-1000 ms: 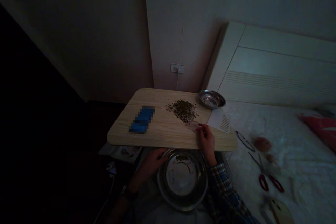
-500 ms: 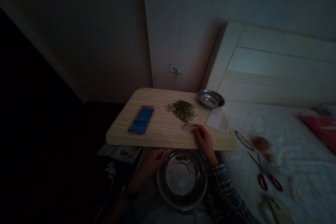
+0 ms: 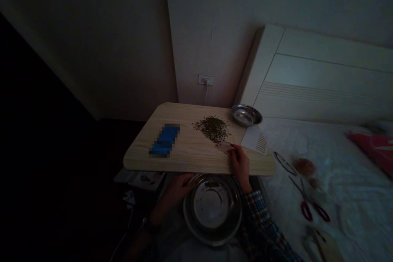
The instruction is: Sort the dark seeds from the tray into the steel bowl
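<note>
My right hand (image 3: 239, 163) pinches a thin, see-through piece (image 3: 224, 147), plastic by its look, just above the near part of the tabletop. Its far edge meets the near side of a loose pile of small green-brown grains (image 3: 213, 129). Under the table's front edge, a large steel basin (image 3: 211, 204) sits at my lap with a few grains inside near its far wall. My left hand (image 3: 181, 186) is closed on the basin's left rim; its fingertips are partly hidden in the dark.
On the wooden table (image 3: 184, 159) are a blurred-out blue object (image 3: 165, 140), a smaller steel bowl (image 3: 246, 115) and a white comb-like card (image 3: 255, 140). To the right, scissors (image 3: 307, 204) lie on the bed (image 3: 346, 163). A wall socket (image 3: 205, 80) holds a plug.
My right hand has shifted slightly right, bringing the clear piece closer to the near edge of the grain pile. My left hand and the basin stay put.
</note>
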`<state>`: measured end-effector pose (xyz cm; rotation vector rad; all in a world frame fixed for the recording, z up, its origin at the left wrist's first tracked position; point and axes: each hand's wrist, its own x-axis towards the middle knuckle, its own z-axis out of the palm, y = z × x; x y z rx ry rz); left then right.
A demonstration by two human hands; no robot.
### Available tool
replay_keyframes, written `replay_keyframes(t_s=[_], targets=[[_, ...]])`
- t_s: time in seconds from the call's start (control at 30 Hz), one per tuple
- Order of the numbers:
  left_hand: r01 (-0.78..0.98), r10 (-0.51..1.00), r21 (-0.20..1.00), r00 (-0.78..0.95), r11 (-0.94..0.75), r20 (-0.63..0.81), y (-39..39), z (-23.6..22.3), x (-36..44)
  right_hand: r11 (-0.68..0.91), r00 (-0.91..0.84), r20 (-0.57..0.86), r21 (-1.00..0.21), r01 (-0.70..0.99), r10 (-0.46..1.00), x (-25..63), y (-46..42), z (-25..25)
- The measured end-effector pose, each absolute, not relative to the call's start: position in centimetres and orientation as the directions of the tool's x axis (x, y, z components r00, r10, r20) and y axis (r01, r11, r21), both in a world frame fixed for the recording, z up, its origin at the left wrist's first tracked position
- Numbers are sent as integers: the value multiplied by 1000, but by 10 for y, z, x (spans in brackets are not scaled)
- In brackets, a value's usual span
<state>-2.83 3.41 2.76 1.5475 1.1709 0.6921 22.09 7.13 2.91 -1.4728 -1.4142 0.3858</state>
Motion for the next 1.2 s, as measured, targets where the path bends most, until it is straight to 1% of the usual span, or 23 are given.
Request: replay_keyframes(t_s=[0.27,0.4,0.53,0.87,1.2], targets=[[341,924,940,358,1,-131,33,29,-27,187,318,404,-821,540,858,222,70,27],[332,915,943,382,-3,-131,33,30,-28,207,286,407,-818,536,867,222,70,28],[344,922,939,354,29,-158,34,31,-27,196,274,399,-811,551,875,221,71,28],[350,922,936,367,-13,-124,33,33,-27,163,350,406,-816,555,844,223,71,24],[374,924,927,365,-35,-112,33,30,-28,163,346,392,-827,538,852,222,73,25]])
